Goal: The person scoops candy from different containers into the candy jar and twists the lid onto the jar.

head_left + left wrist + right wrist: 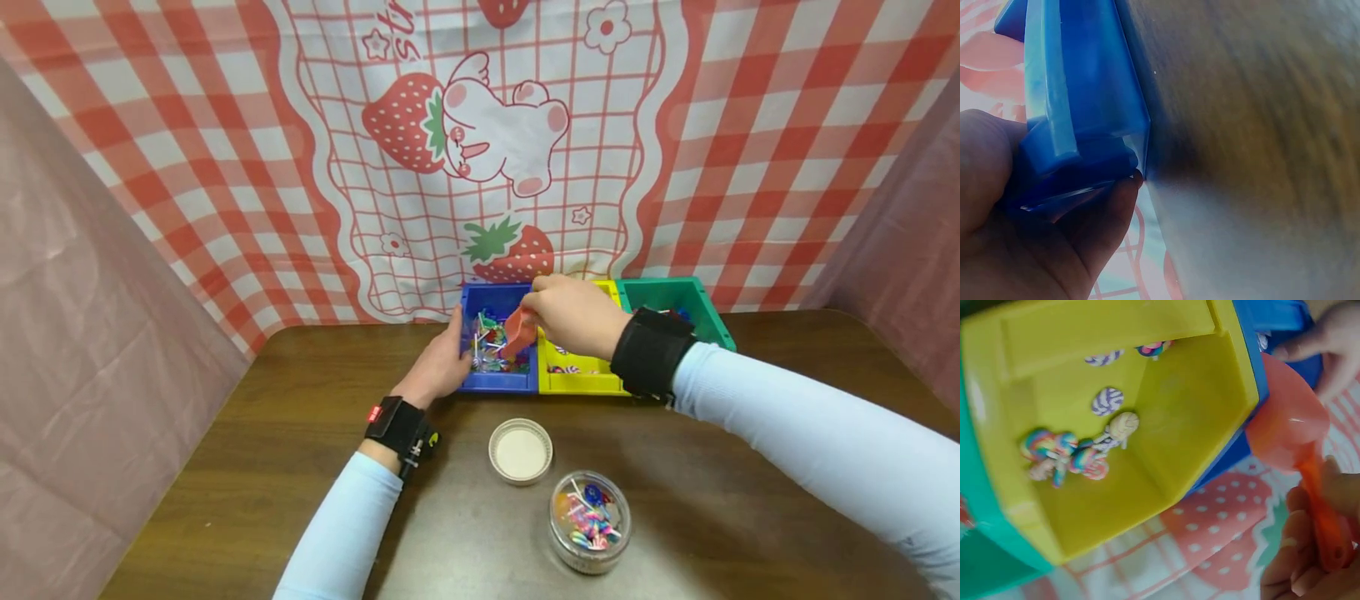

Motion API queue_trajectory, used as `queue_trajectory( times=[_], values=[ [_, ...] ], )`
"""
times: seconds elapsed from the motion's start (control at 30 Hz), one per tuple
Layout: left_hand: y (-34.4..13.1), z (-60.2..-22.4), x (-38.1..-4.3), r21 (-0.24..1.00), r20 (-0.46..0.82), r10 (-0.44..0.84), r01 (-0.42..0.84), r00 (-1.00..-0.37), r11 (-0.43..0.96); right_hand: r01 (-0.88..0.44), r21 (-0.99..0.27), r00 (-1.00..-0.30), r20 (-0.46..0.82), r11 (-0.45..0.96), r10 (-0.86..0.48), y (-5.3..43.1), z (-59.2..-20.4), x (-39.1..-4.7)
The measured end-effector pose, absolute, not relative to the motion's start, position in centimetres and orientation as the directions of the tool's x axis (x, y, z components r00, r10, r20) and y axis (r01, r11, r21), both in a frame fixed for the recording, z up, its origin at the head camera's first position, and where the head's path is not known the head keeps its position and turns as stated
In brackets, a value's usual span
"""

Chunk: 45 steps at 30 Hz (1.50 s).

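Note:
In the head view my right hand (576,313) grips an orange-red plastic scoop (520,333) by its handle, over the blue bin (495,382). The right wrist view shows fingers wrapped round the scoop handle (1321,528), with the scoop's bowl tilted above the blue bin. Small candy-like pieces (487,343) in mixed colours lie in this bin. My left hand (435,367) holds the bin's left side; up close in the left wrist view, thumb and fingers pinch its wall (1094,81). Whether the scoop carries anything is hidden.
Right of the blue bin adjoin a yellow bin (581,384) with swirled lollipop pieces (1107,401) and a green bin (708,312). Nearer on the wooden table stand a round white lid (521,452) and a clear jar (590,525) of colourful pieces. A checked cloth (225,167) hangs behind.

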<state>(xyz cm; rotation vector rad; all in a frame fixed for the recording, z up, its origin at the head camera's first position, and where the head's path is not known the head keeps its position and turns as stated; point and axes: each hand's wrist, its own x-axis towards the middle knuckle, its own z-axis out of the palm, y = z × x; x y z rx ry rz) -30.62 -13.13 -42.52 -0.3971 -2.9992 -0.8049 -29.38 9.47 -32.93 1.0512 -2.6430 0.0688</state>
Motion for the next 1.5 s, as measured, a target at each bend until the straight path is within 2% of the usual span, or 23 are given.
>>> queue_trajectory(
  times=[0.13,0.23,0.5,0.67,0.8,0.93,1.3,1.5],
  values=[
    [-12.9,-42.5,-30.7,0.489,0.085,0.253,0.261,-0.964,0.832,-0.676,0.193,-0.67,0.239,0.711,-0.702,7.6,-33.0,-29.6],
    [-12.9,-42.6,-30.7,0.487,0.09,0.256,0.267,-0.962,0.832,-0.65,0.243,-0.687,0.218,0.72,-0.693,6.5,-33.1,-29.7],
    [-13.1,-42.8,-30.7,0.48,0.081,0.249,0.257,-0.965,0.839,-0.586,0.194,-0.771,0.166,0.787,-0.615,5.1,-34.4,-29.7],
    [-13.1,-42.7,-30.7,0.479,0.077,0.241,0.248,-0.967,0.842,-0.606,0.209,-0.747,0.18,0.767,-0.639,5.1,-35.3,-29.4],
    [-13.0,-42.6,-30.7,0.483,0.067,0.229,0.232,-0.971,0.844,-0.6,0.216,-0.755,0.164,0.77,-0.635,5.3,-36.2,-29.4],
    [-13.0,-42.5,-30.7,0.483,0.063,0.226,0.228,-0.972,0.845,-0.585,0.242,-0.743,0.224,0.774,-0.631,5.5,-37.1,-29.8],
    [-13.2,-42.7,-30.6,0.48,0.092,0.248,0.261,-0.964,0.837,-0.572,0.36,-0.638,0.369,0.737,-0.676,5.8,-38.7,-30.6],
    [-13.2,-42.7,-30.7,0.474,0.076,0.241,0.248,-0.968,0.845,-0.534,0.368,-0.634,0.421,0.761,-0.648,5.5,-39.1,-30.9]
  ],
)
